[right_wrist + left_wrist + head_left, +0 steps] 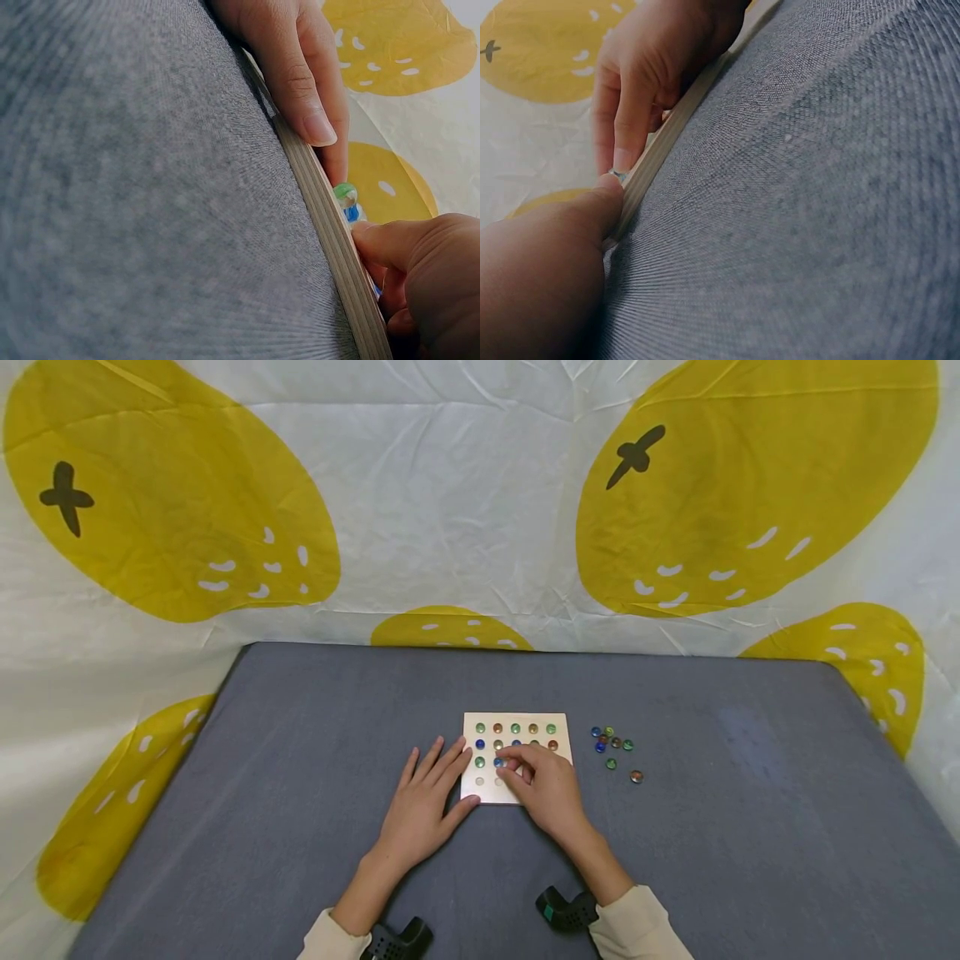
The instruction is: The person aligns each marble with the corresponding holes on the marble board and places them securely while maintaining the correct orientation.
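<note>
A pale wooden board [486, 793] with rows of round hollows lies on the grey cloth, and glass marbles sit in its upper rows. My left hand [418, 814] is spread flat, its fingertips at the board's left edge and its thumb by the near left corner. Over the right part of the board, my right hand [553, 797] pinches a blue marble [498, 762] in the third row between thumb and forefinger. Beside it in that row sits a green marble [480, 762]. In the right wrist view the thumb [390, 238] hides part of the blue marble [352, 214].
Several loose marbles [616, 742] lie on the grey table [720, 860] to the right of the board, with an orange-brown marble [636, 777] a little nearer. A white curtain [457, 510] printed with yellow shapes hangs behind the table.
</note>
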